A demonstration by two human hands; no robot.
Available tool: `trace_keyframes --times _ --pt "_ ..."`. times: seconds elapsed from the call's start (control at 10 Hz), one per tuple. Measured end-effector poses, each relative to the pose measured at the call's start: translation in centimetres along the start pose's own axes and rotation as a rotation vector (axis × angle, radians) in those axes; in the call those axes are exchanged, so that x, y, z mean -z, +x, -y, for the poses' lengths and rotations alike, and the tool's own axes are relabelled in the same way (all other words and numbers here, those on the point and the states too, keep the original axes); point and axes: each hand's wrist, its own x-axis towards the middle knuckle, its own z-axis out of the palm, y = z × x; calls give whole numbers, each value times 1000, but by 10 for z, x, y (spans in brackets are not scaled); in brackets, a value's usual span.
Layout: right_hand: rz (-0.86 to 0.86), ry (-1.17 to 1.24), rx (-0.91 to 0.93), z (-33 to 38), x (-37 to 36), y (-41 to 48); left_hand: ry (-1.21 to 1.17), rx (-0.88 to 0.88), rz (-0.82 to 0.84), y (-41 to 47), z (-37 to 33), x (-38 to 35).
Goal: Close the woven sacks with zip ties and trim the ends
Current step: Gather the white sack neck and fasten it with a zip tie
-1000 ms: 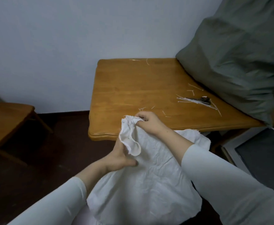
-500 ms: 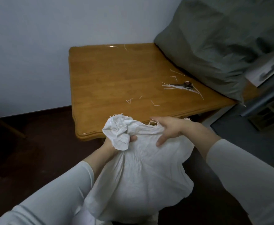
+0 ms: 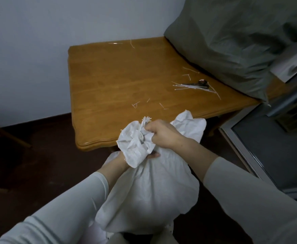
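Sack [image 3: 144,194] is held just off the near edge of the table [image 3: 117,81]; its bunched mouth is gripped in the right hand [image 3: 163,133], neck clasped underneath by the left hand [image 3: 119,160], mostly hidden. Zip ties [image 3: 193,87] and scissors [image 3: 201,83] are laid on the table's right side

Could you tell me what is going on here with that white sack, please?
A person is gathering the mouth of a white sack in front of a wooden table. The right hand grips the bunched neck from above and the left hand holds it just below. No tie shows on the neck yet. Loose zip ties and scissors lie on the table, beside a big grey bag.
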Motion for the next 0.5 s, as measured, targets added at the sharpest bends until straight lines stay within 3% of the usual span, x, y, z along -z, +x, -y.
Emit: trace_keyframes --times 0.1,0.2,0.3,0.4,0.5 --pt "23 26 -6 -10 5 -5 898 -335 -439 -4 18 4" --pt "53 257 -60 -23 23 -14 633 -319 -514 16 39 13" --pt "154 -62 -127 -49 46 -20 240 -172 -855 43 37 12" --pt "229 -292 -174 -68 41 -20 190 -73 -540 33 39 -9" --pt "152 -352 -160 -69 26 -16 133 -103 -856 27 36 -10"
